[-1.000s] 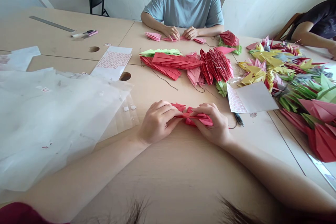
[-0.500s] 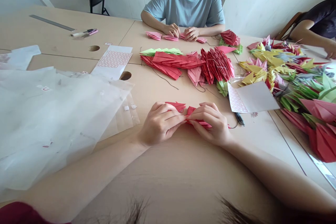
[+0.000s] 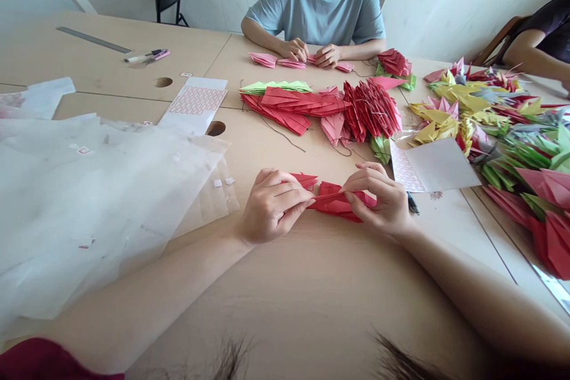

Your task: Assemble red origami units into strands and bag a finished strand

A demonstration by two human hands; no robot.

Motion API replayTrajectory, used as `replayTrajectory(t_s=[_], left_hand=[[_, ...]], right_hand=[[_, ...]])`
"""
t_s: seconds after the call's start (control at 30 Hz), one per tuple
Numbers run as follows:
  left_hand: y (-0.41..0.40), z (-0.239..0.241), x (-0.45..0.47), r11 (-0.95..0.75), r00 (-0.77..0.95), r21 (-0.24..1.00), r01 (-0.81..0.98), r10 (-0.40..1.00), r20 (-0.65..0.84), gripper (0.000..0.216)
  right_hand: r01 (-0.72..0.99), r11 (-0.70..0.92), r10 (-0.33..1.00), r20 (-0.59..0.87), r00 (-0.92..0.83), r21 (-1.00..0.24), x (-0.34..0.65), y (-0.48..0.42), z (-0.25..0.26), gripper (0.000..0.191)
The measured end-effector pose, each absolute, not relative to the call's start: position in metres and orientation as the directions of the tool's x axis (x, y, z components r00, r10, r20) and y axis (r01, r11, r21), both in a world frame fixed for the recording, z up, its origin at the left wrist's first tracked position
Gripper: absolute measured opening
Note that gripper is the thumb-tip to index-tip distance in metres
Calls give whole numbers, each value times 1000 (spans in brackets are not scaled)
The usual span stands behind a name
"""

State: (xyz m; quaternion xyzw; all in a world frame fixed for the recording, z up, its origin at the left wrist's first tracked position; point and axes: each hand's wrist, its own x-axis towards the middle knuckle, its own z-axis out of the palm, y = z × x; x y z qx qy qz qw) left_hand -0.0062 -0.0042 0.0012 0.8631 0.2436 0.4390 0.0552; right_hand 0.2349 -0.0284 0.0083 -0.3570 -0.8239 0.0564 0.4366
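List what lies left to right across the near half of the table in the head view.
Going right: clear plastic sheets → left hand → red folded paper → right hand → white sticker sheet → heap of coloured paper folds.

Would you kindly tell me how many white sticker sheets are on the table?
2: the left sheet beside the round hole, the right sheet just beyond the right hand. Others may lie hidden under the translucent plastic.
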Motion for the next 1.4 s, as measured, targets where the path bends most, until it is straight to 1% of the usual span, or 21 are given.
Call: replayTrajectory(t_s=[0.27, 0.37, 0.43, 0.5, 0.63, 0.77, 0.83, 1.03, 1.27, 1.4], left_hand=[[-4, 1, -6, -833, 486, 449, 323, 553, 677, 12], [-4, 1, -6, -822, 475, 479, 308, 569, 671, 13], [-4, 1, -6, -817, 474, 488, 307, 576, 666, 13], [-4, 1, -6, -815, 479, 490, 308, 578, 661, 12], [-3, -1, -6, -826, 495, 479, 298, 563, 662, 4], [1, -5, -6, -814, 447, 482, 325, 581, 680, 14], [3, -7, -6, -800, 409, 491, 344, 599, 688, 11], [6, -9, -7, -804, 393, 473, 360, 591, 705, 8], [3, -6, -8, -821, 470, 407, 400, 565, 678, 6], [2, -5, -8, -838, 483, 379, 393, 539, 690, 6]], right_hand=[[472, 660, 734, 635, -240, -584, 228, -36, 2, 10], [463, 607, 779, 598, -186, -646, 225, -39, 2, 13], [446, 567, 817, 543, -194, -693, 224, -40, 4, 14], [436, 549, 834, 502, -228, -713, 222, -40, 6, 11], [453, 560, 826, 514, -233, -694, 217, -42, 6, 6], [434, 559, 820, 550, -160, -707, 217, -43, 3, 10], [441, 569, 808, 571, -144, -694, 219, -42, 1, 12], [531, 622, 743, 649, -165, -576, 221, -35, 0, 19], [531, 676, 698, 674, -240, -511, 220, -37, 0, 21], [576, 707, 647, 704, -293, -410, 219, -37, -2, 19]])
